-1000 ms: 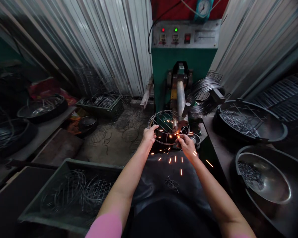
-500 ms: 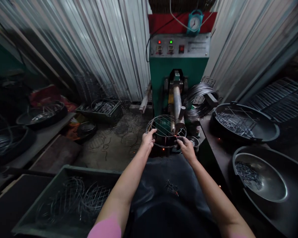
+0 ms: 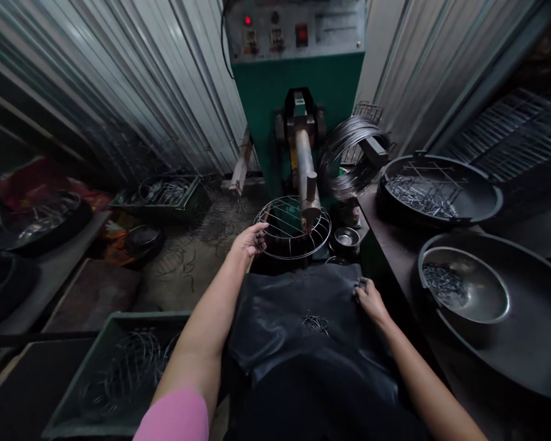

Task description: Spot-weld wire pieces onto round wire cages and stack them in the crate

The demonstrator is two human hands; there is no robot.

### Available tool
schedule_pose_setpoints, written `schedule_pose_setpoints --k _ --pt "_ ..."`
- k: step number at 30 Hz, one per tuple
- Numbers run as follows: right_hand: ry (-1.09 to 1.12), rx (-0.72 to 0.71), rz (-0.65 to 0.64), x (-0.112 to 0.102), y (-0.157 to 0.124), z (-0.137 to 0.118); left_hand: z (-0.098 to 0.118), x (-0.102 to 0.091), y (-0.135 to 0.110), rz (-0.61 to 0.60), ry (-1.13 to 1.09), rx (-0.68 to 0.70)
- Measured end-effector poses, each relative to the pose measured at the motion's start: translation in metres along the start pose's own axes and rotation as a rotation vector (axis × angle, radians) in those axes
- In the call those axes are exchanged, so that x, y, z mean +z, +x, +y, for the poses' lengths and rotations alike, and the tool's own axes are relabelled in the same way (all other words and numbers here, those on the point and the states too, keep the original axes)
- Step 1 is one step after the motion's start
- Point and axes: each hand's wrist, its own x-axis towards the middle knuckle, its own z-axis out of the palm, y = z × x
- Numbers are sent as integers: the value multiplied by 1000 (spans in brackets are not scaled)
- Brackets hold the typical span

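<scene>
My left hand (image 3: 250, 239) grips the left rim of a round wire basket frame (image 3: 292, 228) that sits under the metal arm (image 3: 305, 177) of a green welding machine (image 3: 298, 92). My right hand (image 3: 368, 298) rests low on the dark apron (image 3: 298, 324) over my lap, at its right edge, fingers curled on small wire pieces I cannot make out clearly. A little clump of wire bits (image 3: 316, 321) lies on the apron between my arms.
A coil of wire (image 3: 351, 156) hangs right of the machine. Two dark pans (image 3: 441, 190) (image 3: 463, 294) with short wire pieces stand on the right bench. A green crate (image 3: 119, 367) of wire rings sits at lower left, another crate (image 3: 165, 193) farther back. A small metal bowl (image 3: 346, 237) is beside the frame.
Sparks have stopped. My right hand left the wire frame and dropped back onto the apron's right edge. My left hand still holds the frame's rim. The view tilted down.
</scene>
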Motion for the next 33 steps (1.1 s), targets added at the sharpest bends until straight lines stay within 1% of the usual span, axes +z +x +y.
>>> schedule_pose_setpoints --k 3,6,8,10,13,15,18,20,23,28,33 --pt "94 73 -31 -1 2 -9 -6 1 -6 -20 -18 20" --pt "219 35 -140 -3 -1 -29 -10 2 -10 18 -71 114" --pt "301 -57 -219 0 -6 -50 -13 3 -13 47 -90 162" --pt "387 -201 -261 9 -12 -75 -16 6 -15 81 -96 202" --pt "464 -420 -261 32 -16 -110 -23 12 -20 103 -106 249" --pt "425 -502 -268 50 -15 -124 -27 16 -23 86 -124 264" --pt "259 -534 -287 70 -7 -130 -31 20 -25 64 -134 290" --pt "162 -528 -283 76 -1 -129 -32 21 -26 57 -126 323" --pt "115 -513 -278 77 5 -130 -32 23 -24 48 -128 343" --pt "172 -484 -301 73 10 -140 -30 26 -19 34 -147 330" --pt "161 -478 -309 74 13 -142 -30 27 -17 42 -165 307"
